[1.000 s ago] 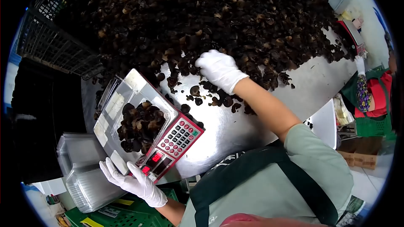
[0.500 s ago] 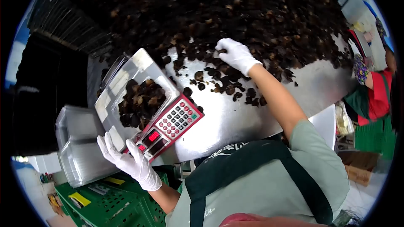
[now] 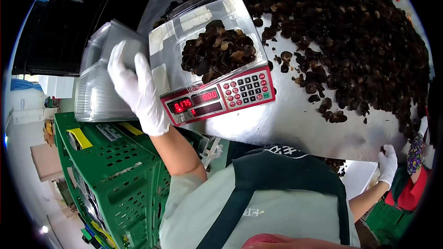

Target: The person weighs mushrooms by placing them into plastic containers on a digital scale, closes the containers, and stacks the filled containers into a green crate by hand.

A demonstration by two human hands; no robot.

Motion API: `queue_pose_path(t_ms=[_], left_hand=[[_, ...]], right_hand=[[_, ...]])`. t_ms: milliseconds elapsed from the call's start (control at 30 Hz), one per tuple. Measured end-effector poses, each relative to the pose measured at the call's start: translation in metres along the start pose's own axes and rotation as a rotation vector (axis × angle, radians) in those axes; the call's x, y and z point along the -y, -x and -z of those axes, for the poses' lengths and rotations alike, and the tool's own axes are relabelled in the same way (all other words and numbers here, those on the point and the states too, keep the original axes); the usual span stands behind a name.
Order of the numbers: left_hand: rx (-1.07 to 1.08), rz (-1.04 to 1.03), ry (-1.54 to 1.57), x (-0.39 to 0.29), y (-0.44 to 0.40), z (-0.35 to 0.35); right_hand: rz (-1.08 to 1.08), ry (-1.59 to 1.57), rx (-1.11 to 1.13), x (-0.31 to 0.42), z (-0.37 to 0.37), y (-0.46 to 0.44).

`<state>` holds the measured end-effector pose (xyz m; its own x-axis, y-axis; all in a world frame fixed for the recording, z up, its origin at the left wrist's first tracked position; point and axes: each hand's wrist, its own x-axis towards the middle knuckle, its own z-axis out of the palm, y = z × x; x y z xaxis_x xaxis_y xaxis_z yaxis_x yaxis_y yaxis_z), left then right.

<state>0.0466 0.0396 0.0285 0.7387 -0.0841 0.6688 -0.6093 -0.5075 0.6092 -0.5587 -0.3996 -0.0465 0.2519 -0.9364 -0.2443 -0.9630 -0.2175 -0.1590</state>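
My left hand (image 3: pixel 134 85), in a white glove, is open with thumb and fingers apart, between the scale and a stack of clear plastic trays (image 3: pixel 108 90). The red and silver digital scale (image 3: pixel 214 96) reads 0.175 and 0.00. On its plate rests a clear tray (image 3: pixel 251 41) filled with dark wood ear mushrooms (image 3: pixel 217 50). Out at the right, by the table's front edge, my gloved right hand (image 3: pixel 388 166) is closed, with a small dark wood ear piece (image 3: pixel 383 149) at its fingertips.
A large heap of wood ear mushrooms (image 3: pixel 350 32) covers the back and right of the metal table (image 3: pixel 249 127). Green plastic crates (image 3: pixel 120 166) stand at lower left, beneath the tray stack. Another person's patterned sleeve (image 3: pixel 415 152) shows at far right.
The view has swung left, bringing the scale toward the middle. My right hand has left the heap and moved out to the right. My left hand has shifted forward along the scale's side.
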Motion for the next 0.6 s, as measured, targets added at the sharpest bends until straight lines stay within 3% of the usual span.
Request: queue_pose_path(t_ms=[67, 133, 167, 233, 300, 367, 433, 467, 500, 600], left_hand=[[0.107, 0.02, 0.04, 0.017, -0.02, -0.015], [0.282, 0.165, -0.026, 0.012, -0.039, -0.031], [0.402, 0.255, -0.085, 0.008, -0.05, -0.041], [0.604, 0.379, -0.292, 0.043, -0.071, -0.081], [0.697, 0.258, -0.437, 0.076, -0.078, -0.11], [0.631, 0.314, -0.32, 0.075, -0.076, -0.114], [0.422, 0.445, 0.065, 0.056, -0.07, -0.108], [0.38, 0.461, 0.374, 0.047, -0.069, -0.098], [0.307, 0.346, 0.523, 0.042, -0.066, -0.09], [0.286, 0.282, 0.548, -0.002, -0.034, -0.049]], right_hand=[[-0.071, 0.054, -0.003, 0.01, -0.004, 0.011], [0.357, 0.182, -0.238, 0.054, -0.013, 0.008], [0.271, 0.187, -0.234, 0.079, -0.025, 0.001], [0.57, -0.195, -0.21, 0.169, -0.032, 0.011], [0.718, -0.191, -0.201, 0.253, -0.032, 0.031], [0.942, -0.278, -0.183, 0.309, -0.04, 0.044], [1.155, -0.379, -0.179, 0.351, -0.047, 0.052], [1.201, -0.398, -0.056, 0.364, -0.05, 0.051], [1.193, -0.404, 0.078, 0.378, -0.048, 0.054], [1.098, -0.542, 0.344, 0.419, -0.037, 0.054]])
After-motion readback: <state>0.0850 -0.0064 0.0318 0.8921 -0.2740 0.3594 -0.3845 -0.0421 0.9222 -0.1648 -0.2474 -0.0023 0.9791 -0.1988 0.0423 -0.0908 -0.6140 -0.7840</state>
